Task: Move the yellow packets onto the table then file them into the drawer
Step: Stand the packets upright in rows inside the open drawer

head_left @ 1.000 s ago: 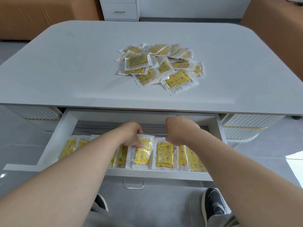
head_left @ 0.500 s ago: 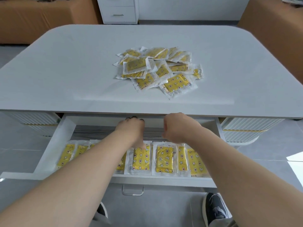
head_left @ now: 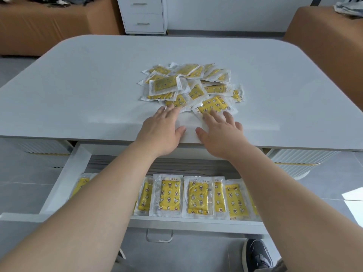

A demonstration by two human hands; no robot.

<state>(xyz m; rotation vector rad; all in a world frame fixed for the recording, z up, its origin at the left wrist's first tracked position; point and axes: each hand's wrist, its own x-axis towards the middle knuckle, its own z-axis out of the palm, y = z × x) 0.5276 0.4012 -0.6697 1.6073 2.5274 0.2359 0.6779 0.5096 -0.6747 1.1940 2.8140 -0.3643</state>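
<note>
A heap of yellow packets (head_left: 188, 85) in clear wrappers lies in the middle of the grey table (head_left: 78, 91). My left hand (head_left: 161, 130) stretches flat over the table's near edge, fingertips at the heap's front packets. My right hand (head_left: 220, 132) lies flat beside it, fingers touching the nearest packet (head_left: 214, 104). Neither hand holds anything. Below the tabletop the white drawer (head_left: 64, 185) stands pulled out, with a row of filed yellow packets (head_left: 198, 195) side by side in it; my forearms hide part of that row.
A white drawer cabinet (head_left: 144, 14) stands behind the table, with brown boxes at back left (head_left: 49, 30) and back right (head_left: 324, 46). The drawer's metal handle (head_left: 159, 235) juts toward me. My shoe (head_left: 257, 256) rests on the tiled floor below.
Both hands have left the drawer's row of packets and risen onto the tabletop, fingers now spread at the front of the heap. The view has tilted upward.
</note>
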